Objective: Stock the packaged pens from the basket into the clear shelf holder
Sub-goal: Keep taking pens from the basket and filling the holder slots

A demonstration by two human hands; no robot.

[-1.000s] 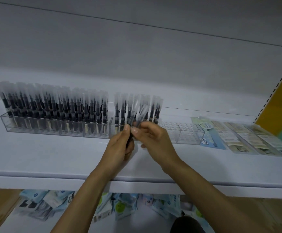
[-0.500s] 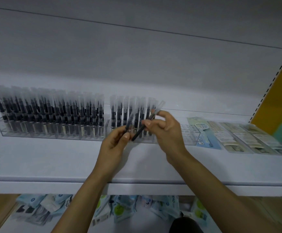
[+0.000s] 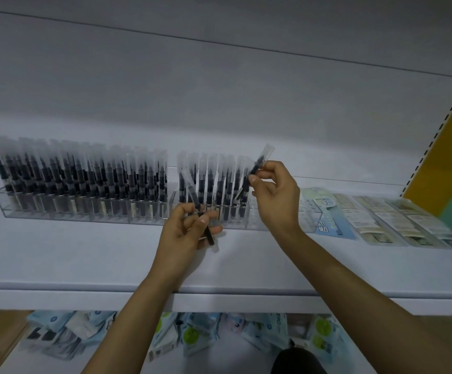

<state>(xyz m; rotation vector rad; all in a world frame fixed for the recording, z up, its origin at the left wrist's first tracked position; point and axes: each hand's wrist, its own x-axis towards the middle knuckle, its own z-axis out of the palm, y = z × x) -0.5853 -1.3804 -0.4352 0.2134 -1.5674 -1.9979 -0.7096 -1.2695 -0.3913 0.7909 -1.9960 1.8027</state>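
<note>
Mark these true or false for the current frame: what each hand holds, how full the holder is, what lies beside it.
1. The right hand pinches a single packaged pen, tilted, by the last filled row. True.
2. The left hand is empty. False: it grips a few packaged pens.
3. The clear shelf holder is full from end to end. False: its right end, beside the right hand, holds no pens.
4. Flat packets lie on the white shelf to the right of the holder. True.
</note>
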